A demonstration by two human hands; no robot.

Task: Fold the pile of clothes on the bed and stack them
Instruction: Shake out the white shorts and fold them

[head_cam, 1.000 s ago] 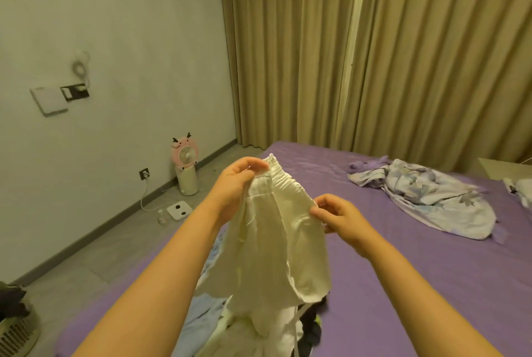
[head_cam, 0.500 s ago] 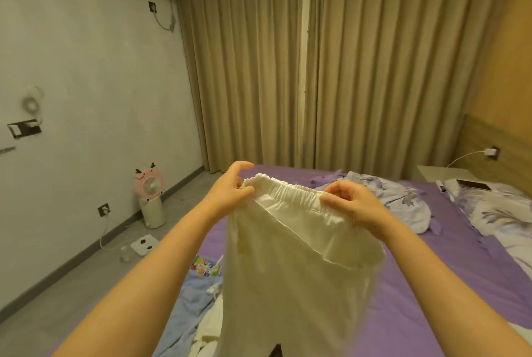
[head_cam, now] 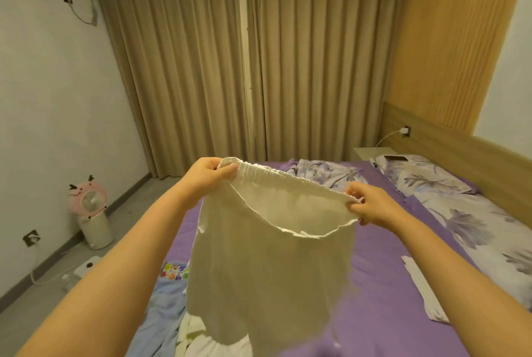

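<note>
Above the purple bed (head_cam: 374, 284): cream shorts (head_cam: 270, 264) pinched at the waistband by left hand (head_cam: 208, 176) and right hand (head_cam: 367, 204), unfolded; near-left pile (head_cam: 169, 313) untouched, nothing stacked.

The white garment (head_cam: 267, 264) is thin matt cloth with a ruched elastic waistband (head_cam: 288, 181). Beneath it, the purple bedsheet (head_cam: 383, 293) looks smooth; behind, pleated fabric curtains (head_cam: 247, 54); headboard (head_cam: 449, 143) matt wood.

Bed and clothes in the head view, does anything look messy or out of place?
Only the unfolded pile at the near edge and a crumpled floral cloth beyond the white garment, which both hands hold up.
</note>
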